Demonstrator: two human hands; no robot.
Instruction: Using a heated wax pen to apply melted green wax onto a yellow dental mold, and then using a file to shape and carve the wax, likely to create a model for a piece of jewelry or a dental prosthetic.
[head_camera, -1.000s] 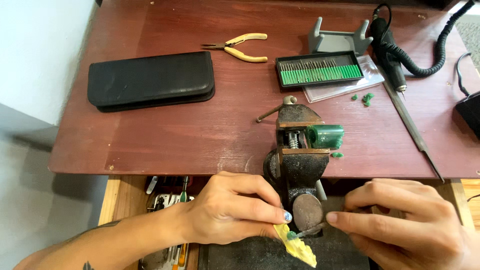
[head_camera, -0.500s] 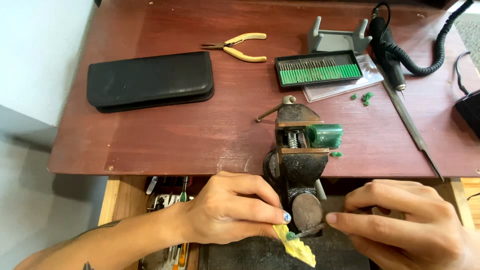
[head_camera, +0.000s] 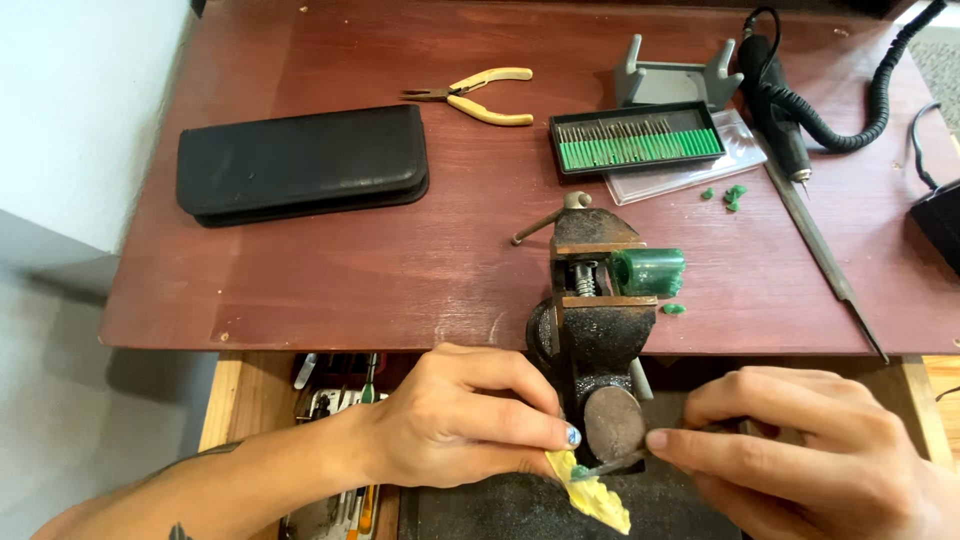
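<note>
Lying far left on the reddish wooden table (head_camera: 300, 280) is a long black zip case (head_camera: 300, 165), and past it a pair of yellow-handled pliers (head_camera: 480, 95). Down at the near edge, the left hand (head_camera: 455, 430) has its fingers closed, pinching a scrap of yellow material (head_camera: 595, 492) with a small green piece (head_camera: 579, 471) on it, just below the front of a dark bench vise (head_camera: 600, 320) clamped to the table's edge. A green cylinder (head_camera: 650, 271) sits in the vise's top. Behind it stands a black tray of green-shanked burs (head_camera: 637, 138). The right hand (head_camera: 810, 450) grips a thin dark tool (head_camera: 612, 465), fingers pinched shut, its tip touching the green piece. Farther right lie a long file (head_camera: 820, 255) and a rotary handpiece (head_camera: 775, 110).
</note>
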